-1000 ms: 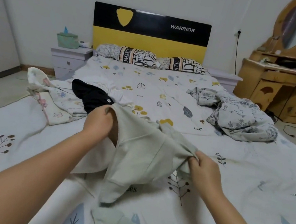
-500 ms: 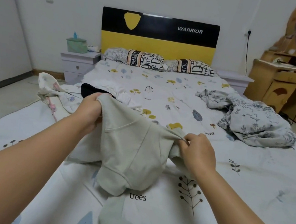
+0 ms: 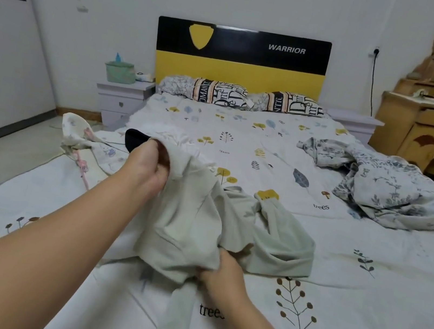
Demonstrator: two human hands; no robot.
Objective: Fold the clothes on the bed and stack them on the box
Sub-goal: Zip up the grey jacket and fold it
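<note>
A person's right hand (image 3: 224, 275) pinches a lower fold of a pale grey-green cotton garment (image 3: 194, 226) low over the white leaf-printed bedsheet (image 3: 359, 300), fingers curled into the cloth. One long part of the garment trails toward the camera across the word "trees" on the sheet; a sleeve loops out to the right and lies flat. The left hand (image 3: 147, 166), further out and raised, grips the garment's upper edge in a closed fist, lifting that end clear of the bed. Just behind the left hand lie a black piece of clothing (image 3: 133, 139), a crumpled white garment (image 3: 169, 135) and, to the left, a cream garment with pastel prints (image 3: 83, 137). A bunched grey floral quilt (image 3: 393, 192) sits on the right side of the bed. Beyond, two lettered pillows (image 3: 221, 94) rest against a black-and-yellow headboard (image 3: 241, 60), with a pale nightstand (image 3: 120, 95) at left and a wooden dressing table (image 3: 429, 127) at right.
</note>
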